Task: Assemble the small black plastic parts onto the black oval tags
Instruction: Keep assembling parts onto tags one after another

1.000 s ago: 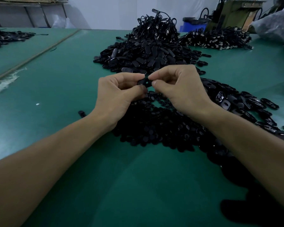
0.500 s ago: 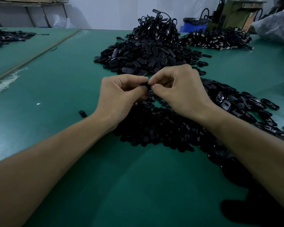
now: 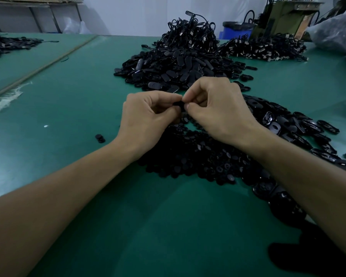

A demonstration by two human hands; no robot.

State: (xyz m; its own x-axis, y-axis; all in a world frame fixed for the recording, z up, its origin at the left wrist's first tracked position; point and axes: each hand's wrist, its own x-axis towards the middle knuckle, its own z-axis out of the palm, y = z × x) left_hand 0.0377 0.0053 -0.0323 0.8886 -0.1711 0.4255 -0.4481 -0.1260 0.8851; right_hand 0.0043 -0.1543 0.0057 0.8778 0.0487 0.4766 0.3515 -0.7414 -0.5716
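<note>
The light is dim and cool, with a bluish-green cast. The brightest area is the pale back wall (image 3: 138,15). The green desk (image 3: 72,116) carries a soft sheen on its left side and a fainter one near the bottom centre. Shadows under both forearms are broad and soft-edged. The near pile (image 3: 198,156) of black parts sinks into an almost solid dark mass, while the far pile (image 3: 174,62) keeps a few small glints. The left hand (image 3: 146,118) and right hand (image 3: 218,114) are sharpest, yet the black piece (image 3: 178,104) pinched between them shows no detail. Wide-angle distortion swells the forearms at the lower edge, and the background is soft.
</note>
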